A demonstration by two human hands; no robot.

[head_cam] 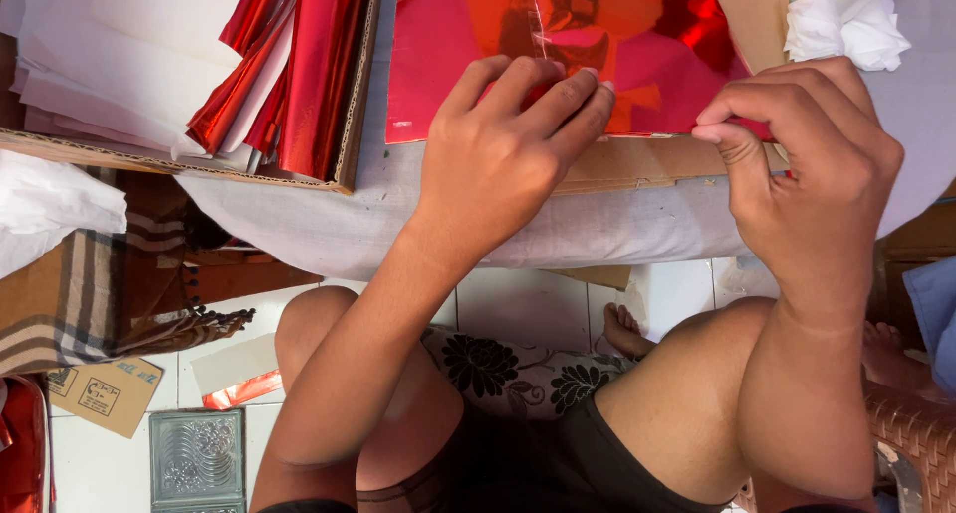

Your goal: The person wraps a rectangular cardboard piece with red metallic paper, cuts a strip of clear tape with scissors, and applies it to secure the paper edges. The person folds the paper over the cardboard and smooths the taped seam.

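The left hand (pixel 503 139) presses the shiny red foil sheet (pixel 558 45) flat on the desk (pixel 329 224) (fingers spread) while the right hand (pixel 807 154) pinches its near edge, steadying it.

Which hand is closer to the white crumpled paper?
Right. The right hand pinches the red foil just below the white paper; the left hand presses the foil farther left.

We note a shallow open cardboard box (pixel 351 125) at the upper left on the surface, brown with a corrugated edge, holding white sheets and rolled red foil. On the tiled floor at lower left lies a small flattened brown cardboard package (pixel 104 395), bearing a pale rectangular label (pixel 100 395) with dark print.
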